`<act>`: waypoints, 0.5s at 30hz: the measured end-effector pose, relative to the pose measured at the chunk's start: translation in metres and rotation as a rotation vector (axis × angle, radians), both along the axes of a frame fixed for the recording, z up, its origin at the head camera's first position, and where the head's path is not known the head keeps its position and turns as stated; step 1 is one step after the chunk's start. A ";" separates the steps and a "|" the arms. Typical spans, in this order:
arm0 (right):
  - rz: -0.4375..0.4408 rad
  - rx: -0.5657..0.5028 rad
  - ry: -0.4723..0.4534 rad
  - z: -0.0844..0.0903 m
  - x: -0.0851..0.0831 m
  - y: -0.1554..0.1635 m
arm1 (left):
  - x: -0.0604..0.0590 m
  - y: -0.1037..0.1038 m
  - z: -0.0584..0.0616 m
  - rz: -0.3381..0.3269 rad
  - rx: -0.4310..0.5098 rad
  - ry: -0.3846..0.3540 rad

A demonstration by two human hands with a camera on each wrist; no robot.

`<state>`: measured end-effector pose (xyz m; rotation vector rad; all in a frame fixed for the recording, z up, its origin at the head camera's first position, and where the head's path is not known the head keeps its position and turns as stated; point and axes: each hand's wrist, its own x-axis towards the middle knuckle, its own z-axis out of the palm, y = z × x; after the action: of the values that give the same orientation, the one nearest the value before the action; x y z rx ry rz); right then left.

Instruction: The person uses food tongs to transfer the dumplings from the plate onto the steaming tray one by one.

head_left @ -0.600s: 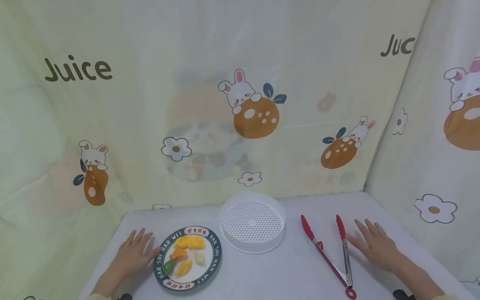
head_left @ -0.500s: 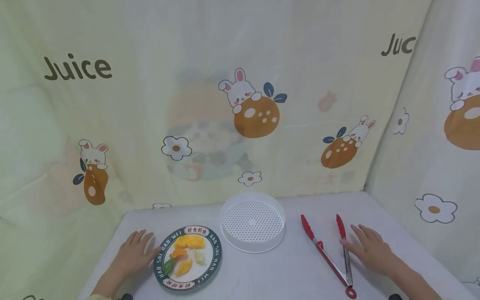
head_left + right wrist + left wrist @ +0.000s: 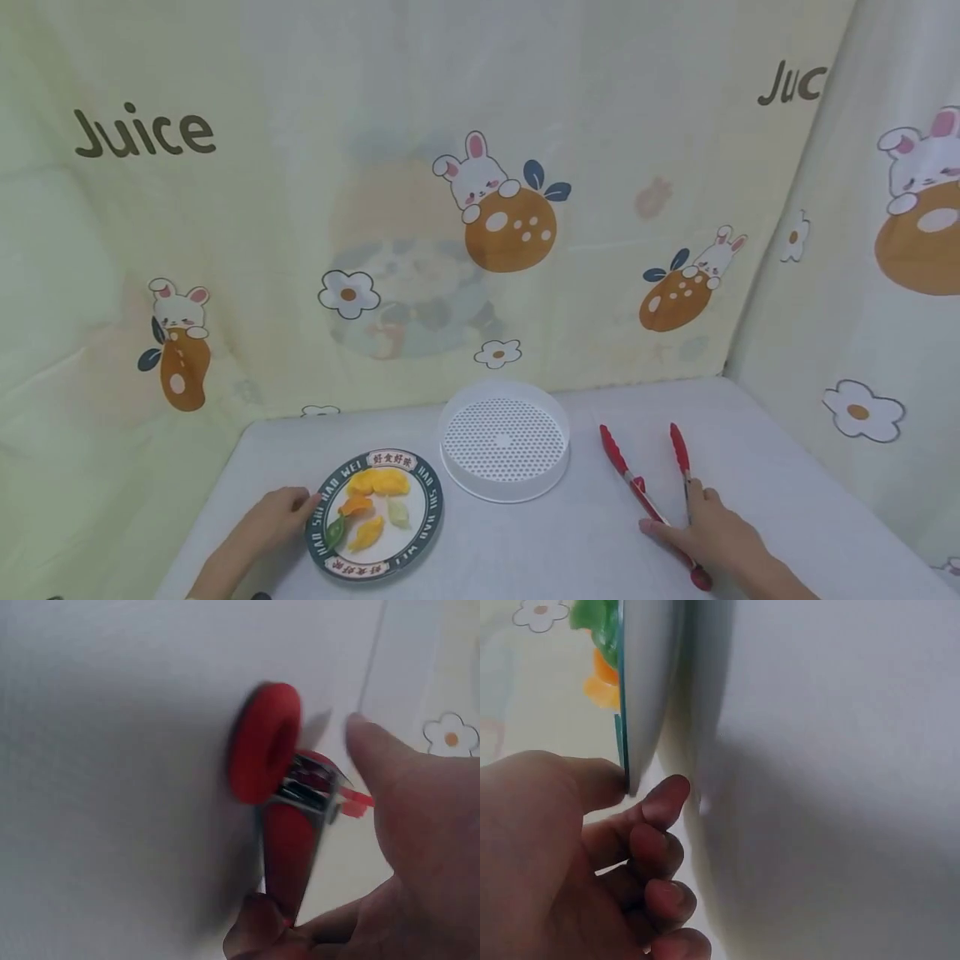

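We are looking at a white table backed by a pale yellow curtain printed with rabbits, flowers and the word Juice. Item one: red tongs, lying open in a V at the near right of the table, tips pointing far, hinge end with its red ring nearest us. Our right hand is closing over the two arms close to the hinge, thumb on one side and fingers curling on the other; the wrist view is blurred, so we cannot tell how firm the grip is. We are judging the tongs light, stiff and springy, with smooth metal arms likely to slip; the better hold looks to be mid-arm, where squeezing brings the tips together. Item two: a plate with a dark lettered rim, near left, carrying small yellow, orange and green food pieces. Our left hand is pinching its left rim, thumb above and fingers curled beneath. Item three: a white perforated steamer tray, round and shallow, sitting just beyond the plate, between it and the tongs, untouched.
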<state>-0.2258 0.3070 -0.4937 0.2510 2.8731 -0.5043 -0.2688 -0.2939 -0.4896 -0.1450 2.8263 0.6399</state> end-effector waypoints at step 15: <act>0.040 -0.135 0.174 0.006 0.002 0.010 | 0.001 0.002 0.000 -0.021 0.023 0.010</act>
<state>-0.2238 0.3171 -0.4881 0.1338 2.9870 -0.7430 -0.2679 -0.2916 -0.4896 -0.1078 2.8255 0.6695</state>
